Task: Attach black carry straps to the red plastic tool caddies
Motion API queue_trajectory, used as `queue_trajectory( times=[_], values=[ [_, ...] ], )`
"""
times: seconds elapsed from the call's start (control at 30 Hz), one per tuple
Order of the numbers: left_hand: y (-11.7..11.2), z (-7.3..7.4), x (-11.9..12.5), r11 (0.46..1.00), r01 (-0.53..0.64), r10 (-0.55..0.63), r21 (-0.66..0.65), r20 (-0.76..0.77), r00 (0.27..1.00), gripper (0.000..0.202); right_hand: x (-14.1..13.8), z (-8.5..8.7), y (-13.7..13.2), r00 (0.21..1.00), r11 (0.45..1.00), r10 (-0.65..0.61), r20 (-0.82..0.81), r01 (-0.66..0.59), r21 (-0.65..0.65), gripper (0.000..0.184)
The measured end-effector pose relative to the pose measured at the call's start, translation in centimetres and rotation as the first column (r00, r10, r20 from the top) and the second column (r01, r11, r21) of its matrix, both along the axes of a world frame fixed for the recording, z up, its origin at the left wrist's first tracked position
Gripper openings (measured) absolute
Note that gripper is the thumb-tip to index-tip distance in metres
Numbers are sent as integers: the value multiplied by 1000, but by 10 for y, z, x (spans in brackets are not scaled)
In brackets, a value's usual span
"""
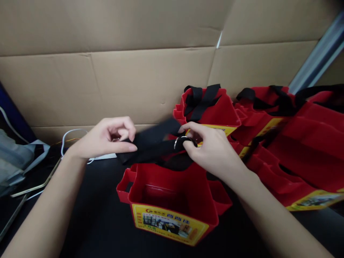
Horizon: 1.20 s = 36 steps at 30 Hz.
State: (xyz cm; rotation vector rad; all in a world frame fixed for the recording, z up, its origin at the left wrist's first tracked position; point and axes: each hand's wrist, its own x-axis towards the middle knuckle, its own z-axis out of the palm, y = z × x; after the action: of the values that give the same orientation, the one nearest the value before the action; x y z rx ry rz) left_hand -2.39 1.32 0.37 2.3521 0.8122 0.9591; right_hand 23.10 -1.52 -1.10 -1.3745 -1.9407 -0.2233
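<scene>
Strap of black webbing [153, 143], seemingly limp and light, above red fabric pouch [172, 195]: left hand [107, 139] pinches its end, right hand [212, 150] pinches silver metal ring [180, 140] (firmest hold, probably).

The nearest red fabric bag [174, 193] carries a yellow label [170, 225] on its front face. A line of large red characters that look Chinese runs across the top of the label, too blurred to read. Smaller red print stands in a column at the label's left edge. A dark, photo-like picture fills the middle, with tiny print around it, all illegible.

The second bag [215, 107], behind, shows a strip of a like yellow label, mostly hidden by the right hand [212, 154]. The far-right bag [309, 154] bears a corner label [313, 199] with a small picture, its print a blur. No word, brand or number can be read.
</scene>
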Motion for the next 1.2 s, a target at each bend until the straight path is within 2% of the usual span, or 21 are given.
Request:
queue_trajectory(
  times=[0.1,0.2,0.27,0.33,0.4,0.43,0.5,0.53,0.6,0.7,0.8,0.9,1.03,1.07,1.13,1.2],
  values=[
    [-1,4,-13,997,-57,62,-50,93,994,23,1,5,-2,997,999,48,-65,-47,25,23],
    [-3,7,-16,995,11,10,-104,200,980,40,-1,7,-6,979,985,170,-114,-171,-3,21],
    [-3,8,-11,997,30,-5,-74,322,947,47,-2,8,-8,953,961,260,-153,-271,-53,23],
    [-3,7,-1,999,-33,30,2,404,914,44,-5,7,-9,917,921,348,-196,-374,-111,27],
    [-3,5,13,987,-106,60,121,334,941,37,-7,6,-10,878,872,411,-244,-457,-177,29],
    [-4,4,19,978,-98,54,182,233,971,34,-9,5,-11,862,847,426,-276,-487,-213,28],
    [-7,2,31,968,4,-5,251,2,1000,32,-12,4,-11,833,810,427,-352,-526,-261,24],
    [-8,0,36,969,63,-45,237,-82,996,33,-13,4,-11,817,796,421,-393,-541,-272,22],
    [-9,-2,42,979,132,-110,158,-141,984,40,-14,5,-10,784,772,411,-465,-570,-280,16],
    [-10,-5,44,989,127,-115,81,-137,984,35,-14,5,-9,755,750,397,-521,-595,-290,11],
    [-9,-6,45,982,153,-139,114,-117,983,37,-16,4,-9,763,780,376,-526,-567,-265,9],
    [-11,-6,48,981,180,-169,77,-139,976,45,-17,2,-9,766,804,379,-519,-550,-225,5],
    [-10,-1,41,991,99,-80,91,-191,978,16,-6,6,-7,801,780,421,-426,-559,-280,10],
    [-9,1,34,993,83,-68,80,-173,983,12,0,9,-6,828,794,413,-378,-531,-296,11],
    [-3,3,18,998,55,-52,44,-67,996,9,14,15,-6,893,860,353,-279,-427,-281,12],
    [6,2,1,999,44,-41,-16,149,988,9,29,22,-9,956,944,228,-183,-263,-200,14]
  ],
)
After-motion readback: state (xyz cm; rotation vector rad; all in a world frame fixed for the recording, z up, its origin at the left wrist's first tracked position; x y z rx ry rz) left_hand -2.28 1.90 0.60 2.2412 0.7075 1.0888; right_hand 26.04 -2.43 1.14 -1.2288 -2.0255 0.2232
